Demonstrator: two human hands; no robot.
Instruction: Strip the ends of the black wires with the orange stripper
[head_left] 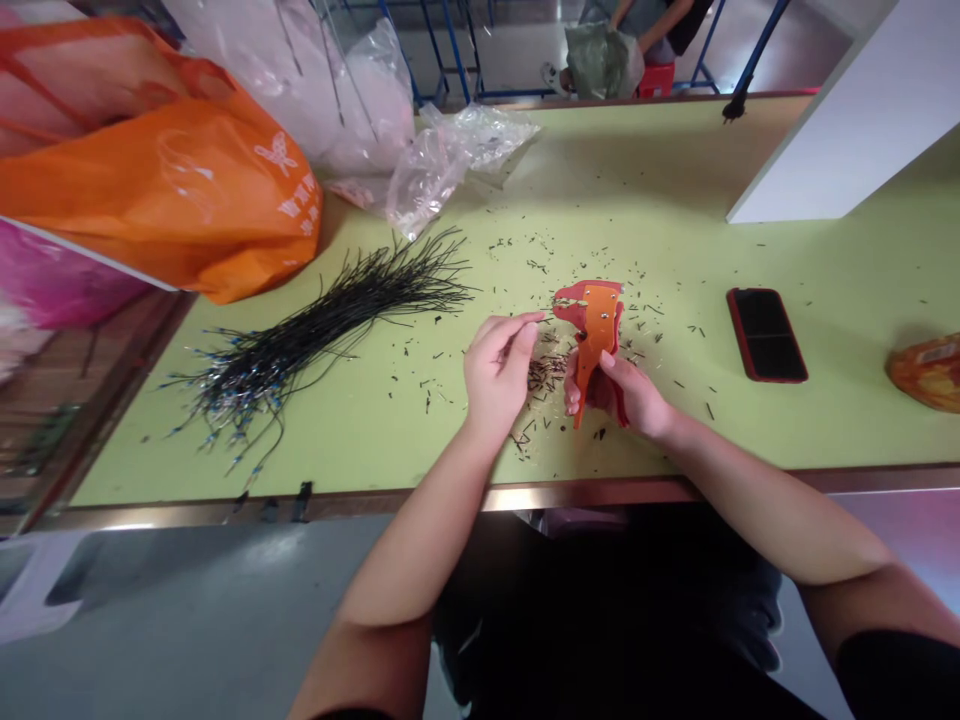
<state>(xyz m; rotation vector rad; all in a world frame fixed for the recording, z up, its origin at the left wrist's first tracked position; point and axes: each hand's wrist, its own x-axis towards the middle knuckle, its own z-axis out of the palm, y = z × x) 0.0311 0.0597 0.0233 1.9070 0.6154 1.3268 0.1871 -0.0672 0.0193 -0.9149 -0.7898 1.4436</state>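
My right hand (pixel 611 390) is wrapped around the handles of a wire stripper (pixel 600 318), orange and red, held upright above the table with its jaws facing left. My left hand (pixel 499 365) is closed in a pinch just left of those jaws. A thin dark wire tip barely shows at its fingertips; the rest of it is hidden. Beneath both hands lies a scatter of short dark offcuts (pixel 547 372). Further left rests a large bundle of black wires (pixel 322 320), with blue and silvery bits on its near-left ends.
An orange bag (pixel 225 190) and clear plastic bags (pixel 442 160) crowd the back left. On the right are a phone (pixel 766 335) with a red edge, an orange package (pixel 930 372) and a white panel (pixel 840 130). Across the table a person (pixel 660 30) sits on a red stool.
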